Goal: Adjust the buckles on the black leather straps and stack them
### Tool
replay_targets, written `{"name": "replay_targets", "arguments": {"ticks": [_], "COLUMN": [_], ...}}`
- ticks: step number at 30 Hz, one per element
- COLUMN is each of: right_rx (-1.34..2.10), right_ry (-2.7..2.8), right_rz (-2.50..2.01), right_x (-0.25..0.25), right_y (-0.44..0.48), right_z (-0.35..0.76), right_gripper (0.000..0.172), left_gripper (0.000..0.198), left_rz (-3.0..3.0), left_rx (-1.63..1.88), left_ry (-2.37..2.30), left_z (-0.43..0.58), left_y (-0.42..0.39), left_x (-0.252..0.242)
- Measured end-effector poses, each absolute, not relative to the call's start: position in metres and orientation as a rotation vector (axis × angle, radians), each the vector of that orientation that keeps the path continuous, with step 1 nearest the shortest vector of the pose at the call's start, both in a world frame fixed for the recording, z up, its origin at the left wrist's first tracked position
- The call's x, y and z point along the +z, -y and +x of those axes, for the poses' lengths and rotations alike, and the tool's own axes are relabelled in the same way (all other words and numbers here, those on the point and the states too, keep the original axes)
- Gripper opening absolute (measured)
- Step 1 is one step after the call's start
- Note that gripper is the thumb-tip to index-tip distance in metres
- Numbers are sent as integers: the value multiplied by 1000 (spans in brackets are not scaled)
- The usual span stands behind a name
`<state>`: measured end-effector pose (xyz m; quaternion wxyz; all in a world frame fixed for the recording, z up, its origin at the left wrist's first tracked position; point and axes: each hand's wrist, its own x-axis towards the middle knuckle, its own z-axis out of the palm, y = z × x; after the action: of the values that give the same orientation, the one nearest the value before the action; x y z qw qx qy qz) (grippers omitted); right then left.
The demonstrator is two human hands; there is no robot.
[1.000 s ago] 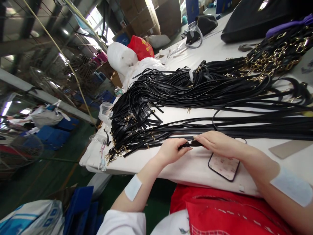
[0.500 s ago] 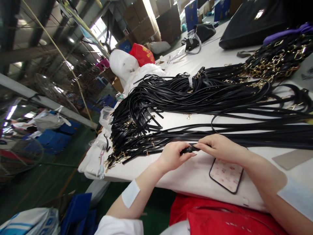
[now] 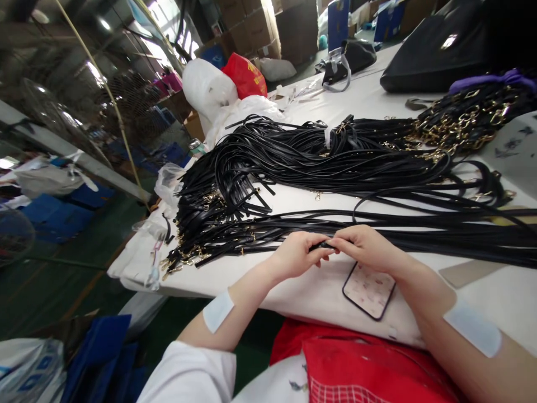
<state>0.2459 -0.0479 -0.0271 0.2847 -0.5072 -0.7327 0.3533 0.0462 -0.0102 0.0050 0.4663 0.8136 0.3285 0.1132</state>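
Note:
My left hand (image 3: 300, 254) and my right hand (image 3: 361, 243) meet over the table's front part, fingertips nearly touching. Both are closed on a small piece of black strap (image 3: 322, 245), mostly hidden by the fingers. Just behind them runs a row of long black straps (image 3: 453, 232) with gold clasps at the left end. A larger heap of black straps (image 3: 285, 157) lies farther back, its ends bent over toward the left. Close below my right hand rests a phone in a patterned case (image 3: 369, 288).
The white table (image 3: 235, 280) has a front edge near my body. Gold-clasped pieces (image 3: 465, 117) are piled at the back right, before a black bag (image 3: 432, 53). A white roll (image 3: 208, 84) and a red bag (image 3: 244, 76) stand at the far end. Blue boxes (image 3: 50, 215) sit at left.
The camera view has shifted slightly. Both hands stay together on the black strap piece, with less of it showing between the fingers now.

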Motion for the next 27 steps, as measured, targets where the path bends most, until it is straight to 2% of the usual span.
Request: {"name": "replay_targets", "arguments": {"ticks": [9, 15, 20, 27], "right_rx": [1098, 903, 882, 967], "right_ry": [1728, 1704, 1736, 1717], "right_rz": [-1223, -1343, -1354, -1306], "right_x": [-22, -29, -27, -26], "right_y": [53, 54, 53, 56], "right_z": [238, 232, 235, 230], "right_gripper": [44, 43, 43, 45], "left_gripper": [21, 35, 20, 17], "left_rz": [2363, 1764, 1638, 1720], "left_rx": [479, 775, 753, 712], "left_ry": [-744, -937, -906, -871], "left_z": [47, 51, 47, 51], "left_y": [16, 21, 18, 22], "left_x": [-2, -20, -17, -12]}}
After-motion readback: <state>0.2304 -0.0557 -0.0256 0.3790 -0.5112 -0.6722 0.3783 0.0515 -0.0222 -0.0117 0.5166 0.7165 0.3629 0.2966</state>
